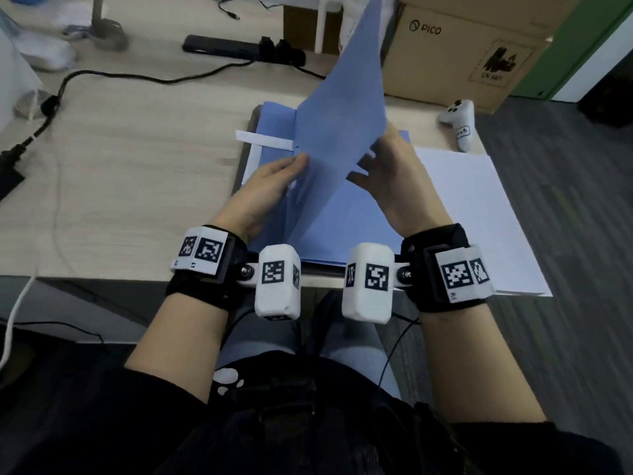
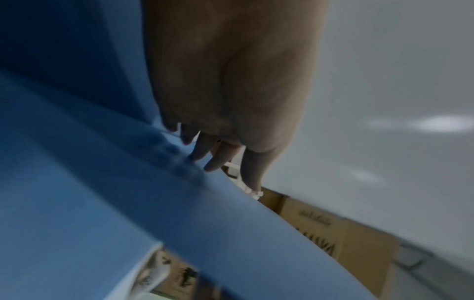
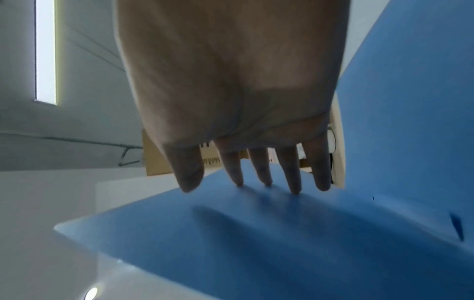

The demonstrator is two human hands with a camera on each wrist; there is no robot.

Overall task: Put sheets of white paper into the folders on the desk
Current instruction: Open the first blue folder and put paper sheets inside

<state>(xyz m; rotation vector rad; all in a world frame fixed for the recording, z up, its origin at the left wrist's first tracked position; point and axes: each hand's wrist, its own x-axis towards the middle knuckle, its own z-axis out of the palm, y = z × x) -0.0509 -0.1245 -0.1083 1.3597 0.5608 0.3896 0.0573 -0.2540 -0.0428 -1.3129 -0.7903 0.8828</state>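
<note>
Upright, the folder cover (image 1: 342,108) stands between both hands' open grip.

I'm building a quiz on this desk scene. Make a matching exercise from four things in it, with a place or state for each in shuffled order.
Things:
1. blue folder cover
2. white paper stack
3. cardboard box
4. black power strip

Places or states:
A. far side of the desk, left of the folders
B. lifted up between both hands
C. flat on the desk, right of the folders
D. behind the desk, at the right

Pairs: 1-B, 2-C, 3-D, 4-A
</note>
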